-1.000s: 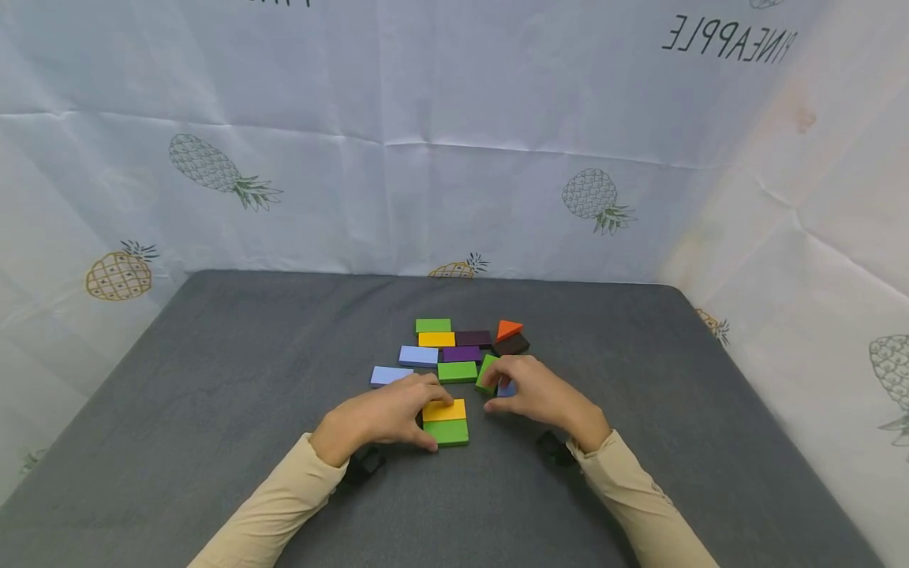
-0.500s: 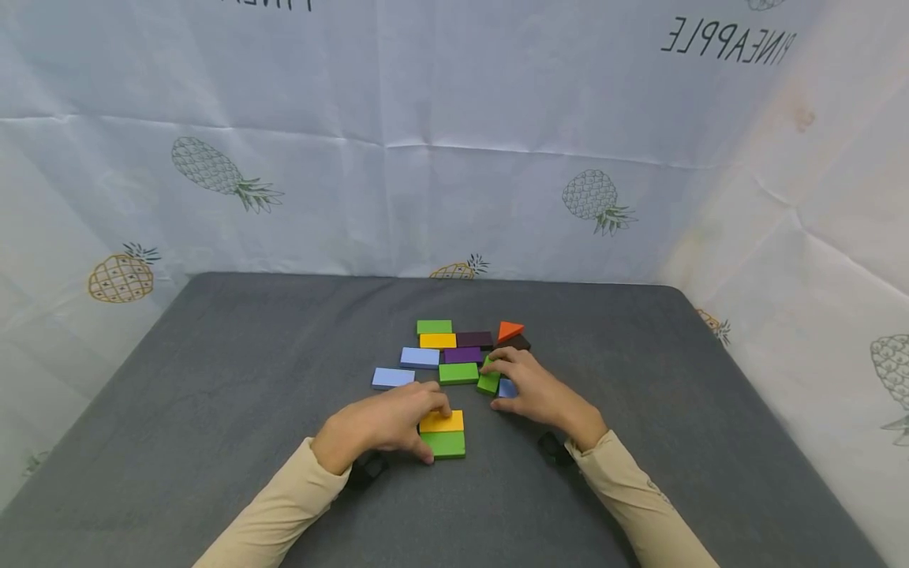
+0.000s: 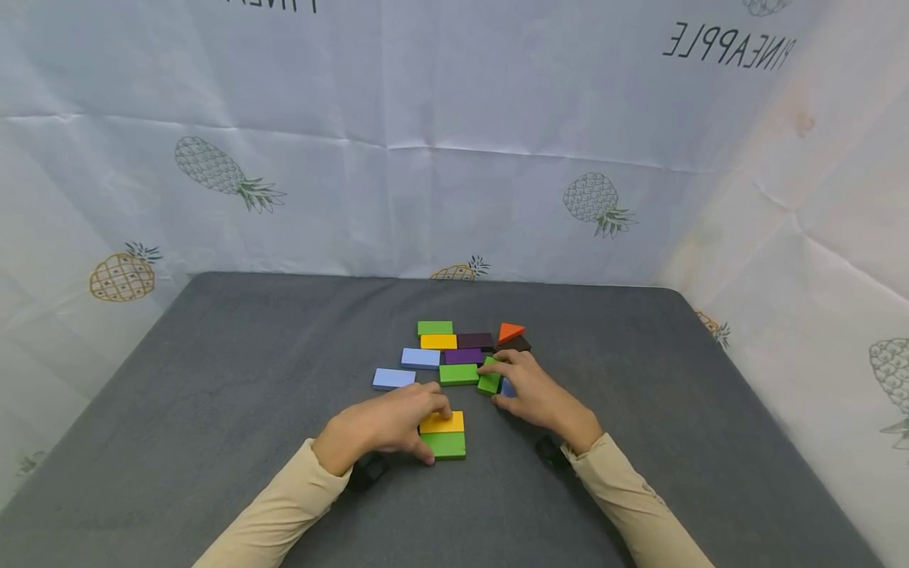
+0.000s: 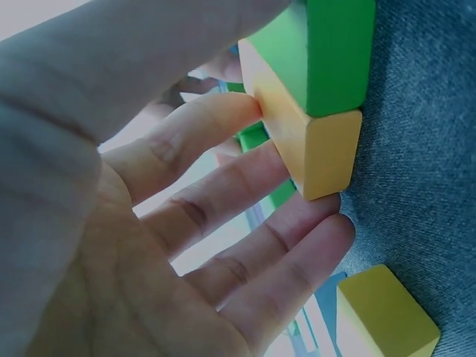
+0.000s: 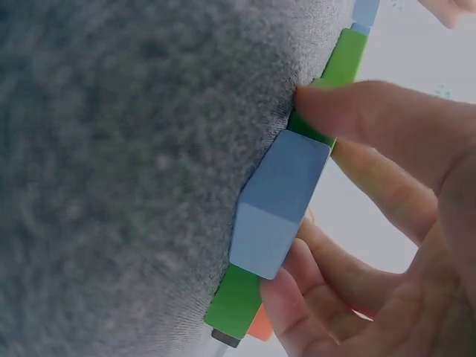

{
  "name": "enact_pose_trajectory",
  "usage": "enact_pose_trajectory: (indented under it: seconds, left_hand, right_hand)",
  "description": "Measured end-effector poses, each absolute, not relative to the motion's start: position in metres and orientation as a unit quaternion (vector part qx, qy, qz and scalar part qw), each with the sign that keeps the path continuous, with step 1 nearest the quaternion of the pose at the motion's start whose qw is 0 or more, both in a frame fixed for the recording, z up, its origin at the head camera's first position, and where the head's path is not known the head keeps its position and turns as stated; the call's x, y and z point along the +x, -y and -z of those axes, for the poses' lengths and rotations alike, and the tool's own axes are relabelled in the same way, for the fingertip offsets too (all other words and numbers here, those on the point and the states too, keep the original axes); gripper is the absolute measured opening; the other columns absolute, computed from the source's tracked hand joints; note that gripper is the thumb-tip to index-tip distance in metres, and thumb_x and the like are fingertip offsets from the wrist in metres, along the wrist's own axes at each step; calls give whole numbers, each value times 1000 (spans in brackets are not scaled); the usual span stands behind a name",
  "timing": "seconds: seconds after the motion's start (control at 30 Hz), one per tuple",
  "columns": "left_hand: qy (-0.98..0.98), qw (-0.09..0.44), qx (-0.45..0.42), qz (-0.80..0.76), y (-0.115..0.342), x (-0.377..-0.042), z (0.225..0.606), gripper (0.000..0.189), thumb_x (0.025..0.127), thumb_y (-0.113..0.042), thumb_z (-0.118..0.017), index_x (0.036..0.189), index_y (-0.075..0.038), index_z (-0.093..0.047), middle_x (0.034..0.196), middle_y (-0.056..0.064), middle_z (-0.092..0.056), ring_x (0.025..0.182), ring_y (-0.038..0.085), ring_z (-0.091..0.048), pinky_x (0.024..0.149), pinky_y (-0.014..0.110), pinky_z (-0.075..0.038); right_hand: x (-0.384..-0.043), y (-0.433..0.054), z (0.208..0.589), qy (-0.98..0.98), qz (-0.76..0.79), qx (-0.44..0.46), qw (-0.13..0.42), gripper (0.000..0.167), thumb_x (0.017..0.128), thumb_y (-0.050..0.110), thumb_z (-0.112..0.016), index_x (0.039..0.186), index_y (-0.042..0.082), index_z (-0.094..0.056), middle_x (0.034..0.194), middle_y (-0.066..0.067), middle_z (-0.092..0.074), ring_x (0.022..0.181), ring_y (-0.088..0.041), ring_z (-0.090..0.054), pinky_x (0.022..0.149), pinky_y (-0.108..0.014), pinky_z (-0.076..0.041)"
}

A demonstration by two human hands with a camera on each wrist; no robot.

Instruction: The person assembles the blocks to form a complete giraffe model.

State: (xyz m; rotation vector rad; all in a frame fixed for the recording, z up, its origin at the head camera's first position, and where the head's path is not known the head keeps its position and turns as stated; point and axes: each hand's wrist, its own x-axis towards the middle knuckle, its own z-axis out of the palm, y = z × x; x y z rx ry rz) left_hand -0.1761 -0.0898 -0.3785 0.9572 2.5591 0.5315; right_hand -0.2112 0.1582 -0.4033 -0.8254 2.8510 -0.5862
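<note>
In the head view my left hand (image 3: 387, 422) holds a yellow block (image 3: 442, 423) and a green block (image 3: 445, 446) that lie long side to long side. Its thumb is at the green block's near edge, and its fingertips meet the yellow one, as the left wrist view also shows. My right hand (image 3: 536, 394) pinches a small upright-lying green block (image 3: 489, 377) between thumb and index finger. A blue block (image 5: 279, 204) sits right beside that thumb, partly under the right hand. Left of the pinched block lies another green block (image 3: 458, 375).
Behind the hands lie a purple block (image 3: 463, 356), a dark block (image 3: 474, 341), a yellow block (image 3: 438, 341), an orange triangle (image 3: 510, 332) and a light-blue block (image 3: 394, 379). Another yellow block (image 4: 387, 309) shows near the left fingers. Grey cloth (image 3: 284, 339) covers the table.
The left hand has drawn the yellow and green pair slightly toward me. The right hand has straightened its green block, which was tilted, beside the neighbouring green block.
</note>
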Motion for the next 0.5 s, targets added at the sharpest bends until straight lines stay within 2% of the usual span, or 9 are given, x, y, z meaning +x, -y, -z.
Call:
enact_pose_trajectory:
  seconds: [0.27,0.5]
  left_hand:
    - [-903,175,342,-193,92,-175,382,49,75,-26,-87,118,-10,-69,107,-1,-59,94,11,-53,90,30,-50]
    - [-898,175,344,-209,98,-173,384,50,79,-28,-84,124,-11,-69,106,-2,-58,91,10,-50,83,27,-47]
  right_hand:
    - [-210,-157,402,-945,196,-258,51,41,84,23,-80,124,20,-68,124,-11,-55,117,-32,-49,94,-50,-46]
    - [-205,-154,395,-940,202,-271,48,40,82,28,-82,119,20,-68,118,-8,-54,109,-27,-50,87,-45,-47]
